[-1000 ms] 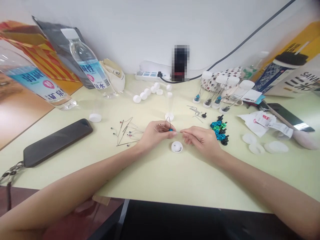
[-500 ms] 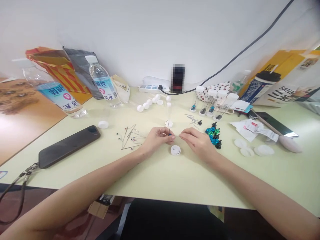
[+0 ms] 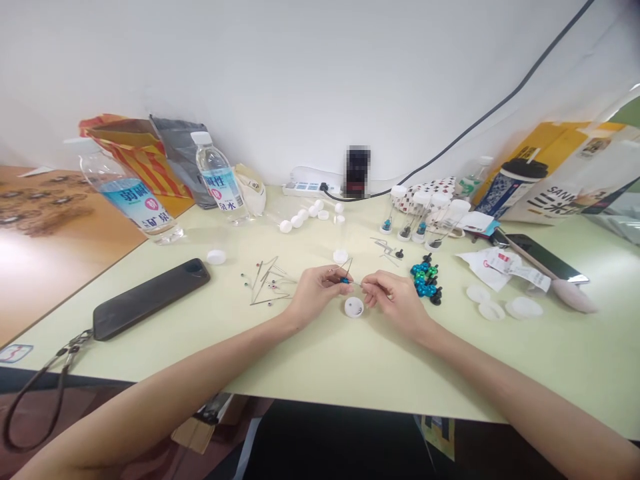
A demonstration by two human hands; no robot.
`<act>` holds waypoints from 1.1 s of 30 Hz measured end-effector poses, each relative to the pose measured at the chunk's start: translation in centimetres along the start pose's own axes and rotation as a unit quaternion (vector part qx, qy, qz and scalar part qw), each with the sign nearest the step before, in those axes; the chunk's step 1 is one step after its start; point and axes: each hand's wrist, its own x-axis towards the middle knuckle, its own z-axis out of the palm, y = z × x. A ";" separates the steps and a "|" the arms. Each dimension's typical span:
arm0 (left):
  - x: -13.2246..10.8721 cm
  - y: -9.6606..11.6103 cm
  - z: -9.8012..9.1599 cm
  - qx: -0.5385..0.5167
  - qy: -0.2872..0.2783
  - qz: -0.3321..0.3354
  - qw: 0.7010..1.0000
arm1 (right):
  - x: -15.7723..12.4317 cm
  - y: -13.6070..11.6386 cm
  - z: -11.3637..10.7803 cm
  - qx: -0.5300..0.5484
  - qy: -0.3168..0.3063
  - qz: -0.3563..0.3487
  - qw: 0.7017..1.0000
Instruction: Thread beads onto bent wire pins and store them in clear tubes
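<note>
My left hand [image 3: 317, 293] pinches a small blue metal part [image 3: 345, 281] between thumb and fingers. A thin bent metal wire [image 3: 349, 267] sticks up from the blue part. Close by on the right, the fingertips of my right hand [image 3: 393, 293] are pressed together on what looks like the end of a thin wire that spans the gap between the hands. Just below them on the table is a small white cap [image 3: 354, 307] with tiny bits in it. Left of my left hand lie loose metal wires [image 3: 265, 280], some tipped with small beads.
Blue, green and black knob-like parts [image 3: 426, 279] are heaped right of my right hand. Behind them stand clear tubes [image 3: 419, 220] with white caps. A phone [image 3: 153, 298] and water bottles [image 3: 131, 197] are at left; a power strip [image 3: 309, 188] lies against the wall.
The view has shifted slightly. The wire on the blue part now leans to the right, and my right fingertips have come closer to it, with a thin strand showing between the hands.
</note>
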 end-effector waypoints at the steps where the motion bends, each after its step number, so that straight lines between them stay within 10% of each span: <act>1: -0.1 0.0 0.0 0.001 0.003 0.000 1.000 | 0.0 -0.1 0.0 0.017 -0.002 0.013 1.000; 22: 0.7 -0.7 0.0 -0.015 -0.025 -0.014 0.999 | 0.2 0.4 -0.2 0.005 -0.031 0.026 0.999; 33: 1.8 -0.8 -1.6 -0.140 0.035 -0.053 0.988 | 1.0 2.7 -2.5 -0.406 -0.022 -0.107 0.907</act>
